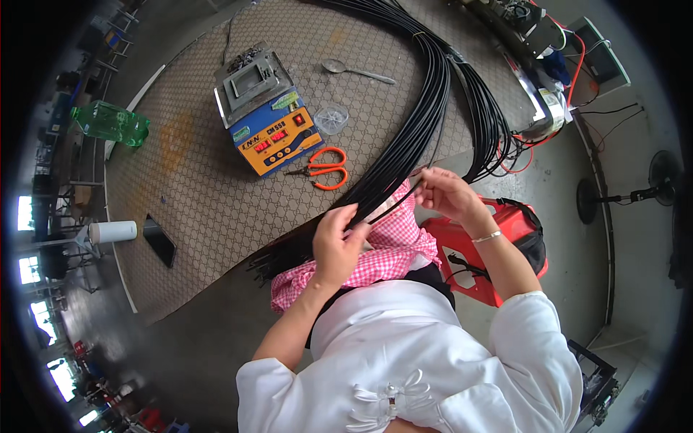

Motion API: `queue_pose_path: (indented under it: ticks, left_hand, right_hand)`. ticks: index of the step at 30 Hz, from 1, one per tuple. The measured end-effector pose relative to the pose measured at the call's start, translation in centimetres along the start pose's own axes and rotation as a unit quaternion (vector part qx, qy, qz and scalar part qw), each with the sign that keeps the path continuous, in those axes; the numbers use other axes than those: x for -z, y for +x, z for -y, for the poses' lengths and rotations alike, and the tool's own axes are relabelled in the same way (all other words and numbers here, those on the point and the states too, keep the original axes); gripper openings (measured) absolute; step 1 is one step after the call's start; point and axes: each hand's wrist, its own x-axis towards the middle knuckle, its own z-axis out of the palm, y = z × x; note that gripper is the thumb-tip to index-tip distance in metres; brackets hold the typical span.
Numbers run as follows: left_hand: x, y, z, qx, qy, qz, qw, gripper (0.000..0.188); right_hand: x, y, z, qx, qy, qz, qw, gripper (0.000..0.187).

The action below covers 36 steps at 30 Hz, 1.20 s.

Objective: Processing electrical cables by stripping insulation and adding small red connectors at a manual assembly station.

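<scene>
A thick bundle of black cables point(408, 126) curves across the table and droops over its near edge. One black cable point(393, 207) runs apart from the bundle between my two hands. My right hand point(446, 193) pinches it near the table's edge. My left hand point(337, 242) has its fingers closed around the cable's other stretch, beside the bundle. Pink checked cloth point(393, 252) lies over my lap under both hands. Orange-handled scissors point(328, 169) rest on the table just beyond the bundle.
A blue and orange solder pot point(271, 133) with lit digits stands on the patterned table point(209, 195). Around it are a spoon point(359, 71), a clear round dish point(331, 119), a green bottle point(112, 123) and a phone point(159, 240). A red stool point(498, 238) stands at my right.
</scene>
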Motion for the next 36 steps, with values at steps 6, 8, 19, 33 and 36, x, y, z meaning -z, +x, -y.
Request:
queue_pose_path:
  ticks: [6, 8, 19, 33, 36]
  left_hand:
    - [2.9, -1.5, -0.7, 0.136, -0.076, 0.229, 0.961, 0.035]
    - [5.9, -2.8, 1.1, 0.137, -0.051, 0.181, 0.973, 0.024]
    - [5.4, -3.9, -0.8, 0.116, -0.078, 0.087, 0.986, 0.008]
    - [11.0, -7.3, 1.7, 0.461, -0.58, 0.17, 0.65, 0.021]
    - [10.8, -7.8, 2.2, 0.485, -0.577, 0.19, 0.629, 0.018]
  right_hand:
    - [-0.2, -2.1, 2.6, 0.111, 0.072, 0.074, 0.988, 0.024]
    - [1.7, -3.6, 2.9, 0.071, 0.066, -0.054, 0.994, 0.024]
    - [-12.9, -1.7, -4.5, 0.272, -0.602, 0.108, 0.743, 0.023]
    - [-13.6, -2.7, -3.6, 0.363, -0.657, 0.123, 0.649, 0.014]
    - [-13.9, -2.9, -3.4, 0.401, -0.676, 0.125, 0.605, 0.014]
